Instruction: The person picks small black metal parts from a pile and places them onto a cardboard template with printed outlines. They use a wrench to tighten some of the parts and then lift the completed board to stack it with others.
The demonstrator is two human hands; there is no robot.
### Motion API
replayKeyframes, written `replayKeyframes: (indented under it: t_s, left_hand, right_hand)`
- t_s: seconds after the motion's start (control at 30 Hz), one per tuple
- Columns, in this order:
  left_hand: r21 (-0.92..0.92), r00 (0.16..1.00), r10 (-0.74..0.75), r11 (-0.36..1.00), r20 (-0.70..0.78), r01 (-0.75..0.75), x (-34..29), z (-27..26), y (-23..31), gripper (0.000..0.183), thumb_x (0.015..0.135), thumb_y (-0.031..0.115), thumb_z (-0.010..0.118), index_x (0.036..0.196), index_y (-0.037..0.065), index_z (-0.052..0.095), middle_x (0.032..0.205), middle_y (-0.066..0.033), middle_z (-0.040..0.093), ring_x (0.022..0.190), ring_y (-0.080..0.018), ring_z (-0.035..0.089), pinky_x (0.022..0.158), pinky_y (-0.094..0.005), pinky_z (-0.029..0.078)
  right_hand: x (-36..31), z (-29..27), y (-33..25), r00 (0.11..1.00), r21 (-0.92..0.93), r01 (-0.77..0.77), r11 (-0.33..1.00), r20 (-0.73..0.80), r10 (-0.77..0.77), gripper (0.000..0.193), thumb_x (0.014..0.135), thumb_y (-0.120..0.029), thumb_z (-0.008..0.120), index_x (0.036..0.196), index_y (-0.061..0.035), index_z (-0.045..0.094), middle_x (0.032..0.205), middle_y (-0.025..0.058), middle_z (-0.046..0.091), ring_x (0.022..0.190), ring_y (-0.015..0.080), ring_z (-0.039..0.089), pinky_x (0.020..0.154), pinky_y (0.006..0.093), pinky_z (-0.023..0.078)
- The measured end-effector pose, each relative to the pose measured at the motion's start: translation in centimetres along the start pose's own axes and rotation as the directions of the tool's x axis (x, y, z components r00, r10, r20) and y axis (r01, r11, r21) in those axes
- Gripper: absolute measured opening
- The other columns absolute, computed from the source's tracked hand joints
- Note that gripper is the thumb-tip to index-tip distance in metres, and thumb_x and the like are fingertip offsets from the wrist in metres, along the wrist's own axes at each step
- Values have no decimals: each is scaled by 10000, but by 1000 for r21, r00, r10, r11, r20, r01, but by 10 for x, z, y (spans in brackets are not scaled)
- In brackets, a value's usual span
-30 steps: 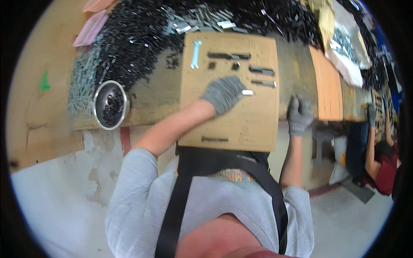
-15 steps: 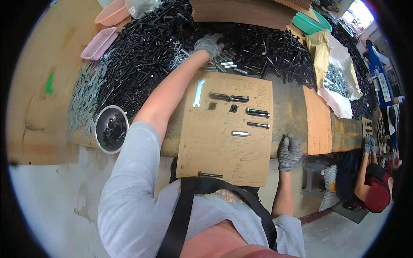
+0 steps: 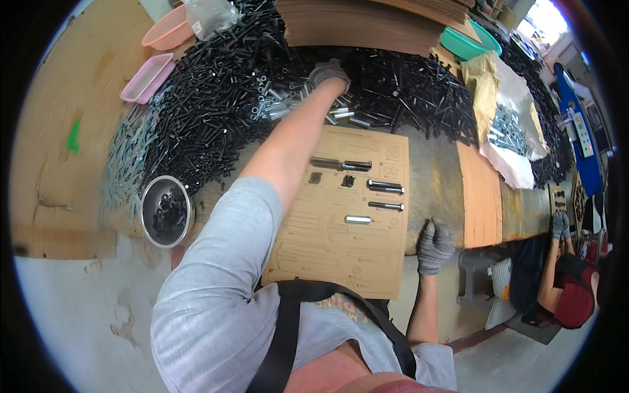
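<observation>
My left hand (image 3: 329, 75), in a grey glove, reaches into the far heap of black bolts (image 3: 419, 92), just beyond some silver sleeves (image 3: 344, 112). Its fingertips are hidden. My right hand (image 3: 435, 247), also gloved, is curled at the table's front edge, beside the printed cardboard sheet (image 3: 308, 262); whether anything is inside it does not show. On the sheet lie long black bolts (image 3: 357, 166), a thick black piece (image 3: 385, 187), a thin black bolt (image 3: 386, 206), a silver sleeve (image 3: 358, 220) and small black parts (image 3: 348, 181). My left arm covers the sheet's left side.
A metal bowl (image 3: 145, 219) with black parts stands at the left. Behind it are flat wrenches (image 3: 124, 147) and pink tubs (image 3: 149, 77). Stacked cardboard (image 3: 354, 29) rises at the back. Torn paper packaging (image 3: 485, 78) with silver pieces lies right. Another person (image 3: 570, 288) works far right.
My left hand has shifted a little right within the heap. The arm now hides the wrench on the sheet's upper left. The whole view has tilted slightly; my right hand stays beside the sheet.
</observation>
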State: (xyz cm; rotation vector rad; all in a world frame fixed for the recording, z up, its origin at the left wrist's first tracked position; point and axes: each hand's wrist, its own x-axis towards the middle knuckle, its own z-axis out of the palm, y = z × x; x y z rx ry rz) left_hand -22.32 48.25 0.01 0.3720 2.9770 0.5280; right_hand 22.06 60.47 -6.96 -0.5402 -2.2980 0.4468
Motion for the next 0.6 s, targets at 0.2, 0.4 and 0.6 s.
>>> replayKeyframes:
  t_s: [0.2, 0.4, 0.6]
  left_hand:
    - [43, 997, 67, 997, -24, -66, 4, -5, -13, 368, 793, 247, 593, 1126, 108, 664, 1213, -138, 612, 1153, -302, 570, 877, -421, 494]
    - [-84, 959, 279, 958, 52, -274, -26, -58, -59, 377, 777, 220, 621, 1099, 24, 635, 1012, -144, 672, 918, -296, 640, 793, -347, 508]
    - [-877, 898, 362, 478, 251, 52, -155, -77, -150, 238, 774, 65, 665, 985, 79, 556, 748, -30, 569, 655, -134, 571, 613, -247, 477]
  right_hand:
    - [3, 0, -2, 999, 12, 6, 1000, -49, -5, 111, 826, -92, 631, 924, -63, 674, 822, 133, 649, 731, 282, 629, 676, 356, 509]
    - [2, -1, -1, 998, 40, -19, 999, -58, 22, 117, 831, -110, 635, 923, -53, 680, 822, 138, 652, 723, 289, 633, 681, 354, 513]
    - [10, 2, 6, 930, 452, -366, 813, 147, 336, 199, 887, -193, 619, 1003, -45, 684, 955, 118, 691, 830, 257, 653, 773, 337, 515]
